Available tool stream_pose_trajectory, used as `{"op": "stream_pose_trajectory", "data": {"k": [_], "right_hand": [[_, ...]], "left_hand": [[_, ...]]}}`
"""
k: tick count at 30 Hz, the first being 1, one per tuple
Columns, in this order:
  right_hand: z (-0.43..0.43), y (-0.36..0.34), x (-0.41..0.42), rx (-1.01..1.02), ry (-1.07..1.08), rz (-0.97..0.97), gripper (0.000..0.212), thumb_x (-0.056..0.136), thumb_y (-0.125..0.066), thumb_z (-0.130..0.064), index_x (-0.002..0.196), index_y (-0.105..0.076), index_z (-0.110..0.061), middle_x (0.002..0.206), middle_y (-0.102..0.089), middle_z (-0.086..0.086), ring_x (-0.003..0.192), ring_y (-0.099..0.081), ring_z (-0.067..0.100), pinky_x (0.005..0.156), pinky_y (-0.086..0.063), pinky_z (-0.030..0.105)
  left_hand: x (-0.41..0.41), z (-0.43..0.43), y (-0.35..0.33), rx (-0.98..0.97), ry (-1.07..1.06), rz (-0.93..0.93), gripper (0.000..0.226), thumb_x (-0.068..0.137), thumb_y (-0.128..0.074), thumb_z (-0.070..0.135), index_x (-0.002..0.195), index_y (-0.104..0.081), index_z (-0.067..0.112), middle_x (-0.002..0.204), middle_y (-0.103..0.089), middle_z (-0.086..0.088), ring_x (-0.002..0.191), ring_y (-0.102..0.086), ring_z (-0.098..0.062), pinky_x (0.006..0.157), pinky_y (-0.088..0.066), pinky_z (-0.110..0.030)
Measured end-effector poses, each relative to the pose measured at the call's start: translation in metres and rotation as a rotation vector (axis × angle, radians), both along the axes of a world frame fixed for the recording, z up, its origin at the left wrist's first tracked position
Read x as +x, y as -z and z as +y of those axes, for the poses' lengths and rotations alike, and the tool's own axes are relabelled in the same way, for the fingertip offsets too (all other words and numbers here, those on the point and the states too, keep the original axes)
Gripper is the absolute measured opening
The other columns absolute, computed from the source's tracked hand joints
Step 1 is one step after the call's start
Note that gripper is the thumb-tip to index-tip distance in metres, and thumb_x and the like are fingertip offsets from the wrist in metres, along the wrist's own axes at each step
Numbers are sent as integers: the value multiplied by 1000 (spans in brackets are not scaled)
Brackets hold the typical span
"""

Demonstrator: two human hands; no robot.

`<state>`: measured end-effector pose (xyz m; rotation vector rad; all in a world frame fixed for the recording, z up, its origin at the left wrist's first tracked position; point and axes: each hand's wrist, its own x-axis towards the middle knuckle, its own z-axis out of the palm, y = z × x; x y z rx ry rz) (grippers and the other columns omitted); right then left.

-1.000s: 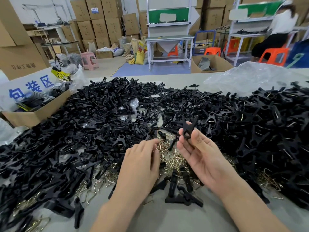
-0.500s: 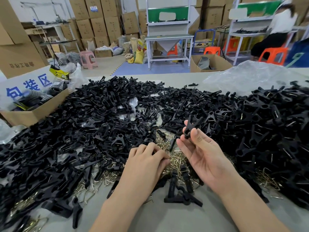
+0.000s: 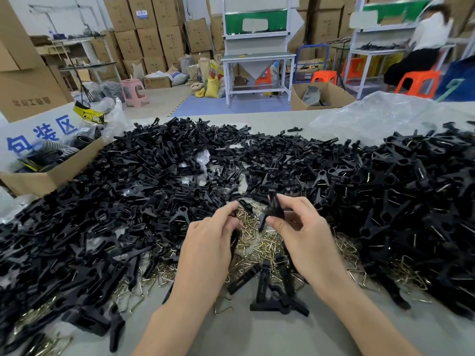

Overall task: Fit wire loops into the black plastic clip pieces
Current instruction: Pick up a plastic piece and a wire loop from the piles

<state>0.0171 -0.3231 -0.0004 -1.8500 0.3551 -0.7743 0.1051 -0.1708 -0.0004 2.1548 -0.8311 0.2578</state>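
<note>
1. The right hand (image 3: pixel 305 235) holds one black clip piece (image 3: pixel 273 205) upright, pinched between thumb and curled fingers (image 3: pixel 290 201), just above the loose wire loops (image 3: pixel 259 242).
2. The left hand (image 3: pixel 210 242) has its fingers (image 3: pixel 226 211) drawn together, just left of the clip piece. They seem to pinch a wire loop, though motion blur hides it.
3. To do the step well, the right fingers should keep the clip piece steady with its slot turned toward the left fingers. The loop should probably go in end first and then be pressed until it seats.
4. A grip low on the clip piece would leave the slot uncovered.
5. More loops lie directly below both sets of fingers, within easy reach.
6. Beyond and to either side of the fingers, a deep heap of black clip pieces (image 3: pixel 128 188) covers the grey table (image 3: pixel 257 335).
7. Far left of the fingers sits an open cardboard box (image 3: pixel 51 173), and far right a clear plastic bag (image 3: pixel 380 114).
8. Behind are stacked cartons (image 3: pixel 154 34), a white workbench (image 3: pixel 257 57), orange stools (image 3: pixel 417 82) and a seated person (image 3: pixel 424 47).
</note>
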Motion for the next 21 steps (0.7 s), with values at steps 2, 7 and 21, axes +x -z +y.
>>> {"op": "stream_pose_trajectory", "data": {"k": [2,7,21], "right_hand": [[2,5,1,-117,-6,30,42,93,-71,-15,115,-63,-50,111,-56,-25,106,-58,-5,88,-45,10],[3,11,2,-283,1,57,48,93,-71,-12,128,-60,-44,110,-51,-24,96,-60,0,85,-46,17],[5,7,-1,-360,-41,51,36,93,-70,-10,120,-64,-32,115,-56,-25,103,-57,-9,86,-41,5]], "left_hand": [[-1,-1,0,-58,8,70,29,103,-48,29,129,-54,38,93,-66,29,92,-59,-1,82,-47,-23],[-3,1,-2,-115,8,-31,11,101,-43,38,101,-53,44,82,-66,21,76,-66,-3,70,-56,-32],[3,-1,-7,-360,125,361,31,96,-67,23,113,-60,47,94,-76,21,91,-71,-4,89,-55,-35]]}}
